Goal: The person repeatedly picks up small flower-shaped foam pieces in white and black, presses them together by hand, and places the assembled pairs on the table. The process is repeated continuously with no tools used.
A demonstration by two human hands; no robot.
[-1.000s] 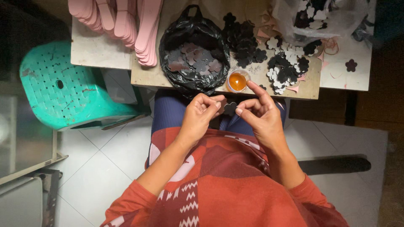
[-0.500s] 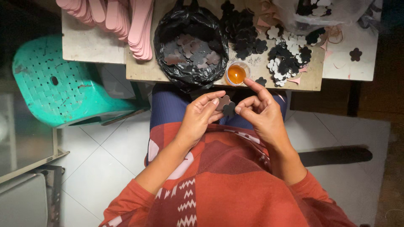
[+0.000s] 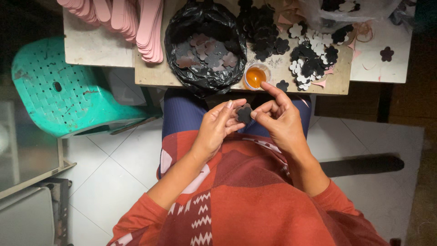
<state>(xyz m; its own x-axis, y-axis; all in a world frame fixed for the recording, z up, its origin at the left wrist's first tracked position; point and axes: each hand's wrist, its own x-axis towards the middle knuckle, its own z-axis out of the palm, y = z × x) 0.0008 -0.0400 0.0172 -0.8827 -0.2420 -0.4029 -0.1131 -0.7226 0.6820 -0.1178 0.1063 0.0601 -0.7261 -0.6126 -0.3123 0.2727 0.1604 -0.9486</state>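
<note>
One dark flower-shaped cutout, flat with rounded petals, is pinched between the fingertips of the left hand and right hand above the lap, below the table's near edge, where one small orange-filled cup stands.

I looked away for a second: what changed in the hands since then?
Little. Both hands kept pinching the dark flower-shaped piece over the lap; the right forefinger stays raised. The view shifted slightly. The black bag, orange cup and pink strips stayed put.
</note>
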